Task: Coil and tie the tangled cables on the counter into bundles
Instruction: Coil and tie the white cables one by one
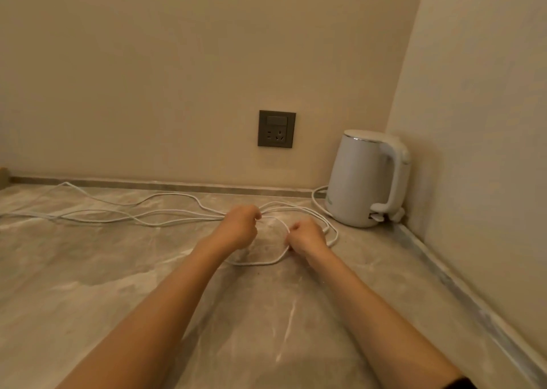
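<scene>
The kettle (365, 181) stands on the surface (88, 285) in the far right corner. The wall socket (276, 129) is left of the kettle. The cables (133, 217) lie left of the kettle, one loop beside its base. In front and left of the kettle, the left hand (239, 226) and right hand (307, 237) grip them.

A white kettle (359, 181) stands upright in the far right corner of the grey marbled surface (118, 285), lid closed, handle toward the side wall. A dark grey socket (276, 129) sits on the beige back wall (177, 63), left of the kettle. A low grey ledge (148, 185) edges both walls.
</scene>
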`<action>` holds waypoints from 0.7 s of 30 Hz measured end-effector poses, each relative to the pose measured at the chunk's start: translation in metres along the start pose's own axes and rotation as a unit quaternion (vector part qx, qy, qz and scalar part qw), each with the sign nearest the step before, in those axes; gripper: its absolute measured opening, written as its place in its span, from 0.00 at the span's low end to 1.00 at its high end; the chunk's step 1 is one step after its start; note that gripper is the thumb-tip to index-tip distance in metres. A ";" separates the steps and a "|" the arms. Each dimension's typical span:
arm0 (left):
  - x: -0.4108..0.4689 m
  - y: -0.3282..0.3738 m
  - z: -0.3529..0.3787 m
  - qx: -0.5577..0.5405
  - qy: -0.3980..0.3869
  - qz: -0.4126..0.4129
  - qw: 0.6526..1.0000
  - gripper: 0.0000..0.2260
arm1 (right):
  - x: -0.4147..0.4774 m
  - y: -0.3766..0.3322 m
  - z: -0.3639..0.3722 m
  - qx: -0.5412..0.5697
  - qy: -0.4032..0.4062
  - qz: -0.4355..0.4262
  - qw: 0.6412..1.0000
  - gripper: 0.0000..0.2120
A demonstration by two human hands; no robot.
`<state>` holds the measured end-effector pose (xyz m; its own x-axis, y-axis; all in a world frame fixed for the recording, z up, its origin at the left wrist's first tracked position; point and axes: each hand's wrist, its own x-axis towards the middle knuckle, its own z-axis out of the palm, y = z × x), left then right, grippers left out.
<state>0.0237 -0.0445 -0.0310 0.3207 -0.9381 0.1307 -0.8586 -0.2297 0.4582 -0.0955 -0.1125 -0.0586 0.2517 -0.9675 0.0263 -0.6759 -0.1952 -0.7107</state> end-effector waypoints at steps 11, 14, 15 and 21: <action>0.037 0.013 -0.007 -0.065 0.124 0.091 0.986 0.06 | 0.029 -0.020 -0.045 0.085 0.055 -0.224 0.969 0.11; 0.043 0.013 -0.005 -0.087 0.114 0.096 0.985 0.05 | 0.034 -0.023 -0.050 0.106 0.042 -0.242 0.963 0.09; 0.046 0.013 -0.005 -0.111 0.116 0.089 0.983 0.05 | 0.036 -0.023 -0.050 0.120 0.037 -0.243 0.962 0.07; 0.057 0.006 -0.007 -0.148 0.237 0.063 0.958 0.03 | 0.050 -0.021 -0.052 0.225 -0.025 -0.167 0.960 0.03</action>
<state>0.0394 -0.0974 -0.0146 0.4279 -0.7145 0.5535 -0.7737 0.0270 0.6330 -0.1051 -0.1649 -0.0059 0.4432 -0.8520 0.2788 -0.1872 -0.3922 -0.9007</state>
